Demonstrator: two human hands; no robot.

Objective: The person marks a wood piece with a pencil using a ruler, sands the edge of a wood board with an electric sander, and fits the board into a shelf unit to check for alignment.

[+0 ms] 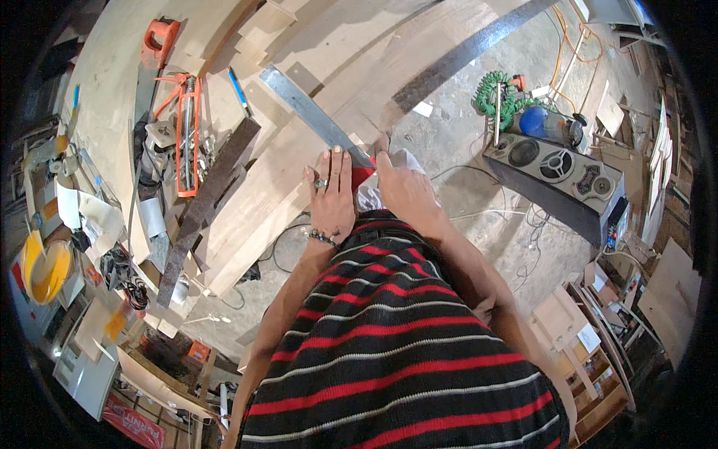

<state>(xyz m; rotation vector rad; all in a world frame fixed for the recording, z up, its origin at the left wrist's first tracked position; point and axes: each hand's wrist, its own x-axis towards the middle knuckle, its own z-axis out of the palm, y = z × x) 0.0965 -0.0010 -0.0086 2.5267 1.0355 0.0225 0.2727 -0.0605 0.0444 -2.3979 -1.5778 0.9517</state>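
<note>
A carpenter's square with a long grey metal blade [307, 105] and a red stock [361, 176] lies across a pale wooden board [258, 179] in front of me. My left hand [331, 198] rests with its fingers stretched out on the board, right beside the red stock. A ring and a dark beaded bracelet show on it. At the near end of the blade, my right hand [406, 185] is closed, thumb and fingers together. A bit of red shows at its fingertips, but what it grips is mostly hidden. White cloth [370, 198] shows below the stock.
On the left lie an orange-handled handsaw [158, 45], an orange caulking gun [188, 138], a blue pencil [239, 90] and a dark metal bar [213, 202]. A speaker box [561, 176] and a coiled green hose [493, 93] are on the floor at right. Cables cross the floor.
</note>
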